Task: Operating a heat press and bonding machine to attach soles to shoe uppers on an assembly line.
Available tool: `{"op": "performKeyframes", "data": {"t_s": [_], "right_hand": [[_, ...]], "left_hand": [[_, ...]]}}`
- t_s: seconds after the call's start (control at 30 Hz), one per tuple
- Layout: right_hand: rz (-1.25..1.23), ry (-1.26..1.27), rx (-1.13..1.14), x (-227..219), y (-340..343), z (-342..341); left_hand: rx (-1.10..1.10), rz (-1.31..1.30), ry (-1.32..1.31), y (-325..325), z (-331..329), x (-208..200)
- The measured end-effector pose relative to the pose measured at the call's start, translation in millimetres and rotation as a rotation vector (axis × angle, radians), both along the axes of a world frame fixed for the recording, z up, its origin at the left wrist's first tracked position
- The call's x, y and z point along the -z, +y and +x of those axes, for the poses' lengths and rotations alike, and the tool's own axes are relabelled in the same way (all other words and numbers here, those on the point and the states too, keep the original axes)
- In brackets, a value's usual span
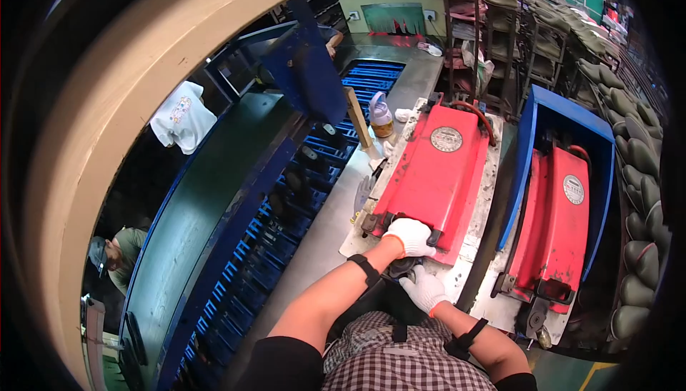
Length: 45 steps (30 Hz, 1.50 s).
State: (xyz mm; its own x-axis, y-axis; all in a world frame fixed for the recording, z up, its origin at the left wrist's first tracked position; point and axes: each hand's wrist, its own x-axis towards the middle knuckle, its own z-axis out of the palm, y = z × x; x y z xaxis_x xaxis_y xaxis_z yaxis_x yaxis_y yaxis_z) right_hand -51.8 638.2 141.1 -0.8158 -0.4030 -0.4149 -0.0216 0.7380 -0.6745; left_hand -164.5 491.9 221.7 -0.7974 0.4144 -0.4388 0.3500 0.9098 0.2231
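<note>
A red machine cover [421, 184] with a round metal plate sits on a worn white base [464, 244] in front of me. My left hand [411, 237], in a white glove, is closed at the cover's front edge, over the dark handle there. Just below it, my right hand [425, 289], gloved too, is by a dark round part [400, 268] at the machine's front. Its fingers are bent together, and whatever they hold is too small to make out. Black straps circle both forearms.
To the right stands a second red machine [561, 219] inside a blue housing [530, 155]. Left of me runs a conveyor with blue slats [236, 276]. A bottle [381, 116] and grey gloves [361, 194] lie near the machine. Racks hold stacked grey-green insoles [636, 176]. Another person [125, 251] is at far left.
</note>
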Motion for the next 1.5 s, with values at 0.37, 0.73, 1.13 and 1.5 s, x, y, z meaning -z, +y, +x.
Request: {"op": "performKeyframes", "data": {"t_s": [0.37,0.73,1.13,1.5], "right_hand": [[-0.078,0.030,0.114,20,-3,5],[-0.120,0.046,0.145,22,-3,5],[-0.146,0.057,0.154,21,-3,5],[-0.165,0.041,0.165,21,-4,5]], "left_hand": [[0.041,0.005,-0.115,1,-11,-10],[0.015,0.024,-0.079,1,-9,-4],[-0.009,0.034,-0.044,1,-8,2],[-0.005,0.051,-0.022,0,-7,7]]}}
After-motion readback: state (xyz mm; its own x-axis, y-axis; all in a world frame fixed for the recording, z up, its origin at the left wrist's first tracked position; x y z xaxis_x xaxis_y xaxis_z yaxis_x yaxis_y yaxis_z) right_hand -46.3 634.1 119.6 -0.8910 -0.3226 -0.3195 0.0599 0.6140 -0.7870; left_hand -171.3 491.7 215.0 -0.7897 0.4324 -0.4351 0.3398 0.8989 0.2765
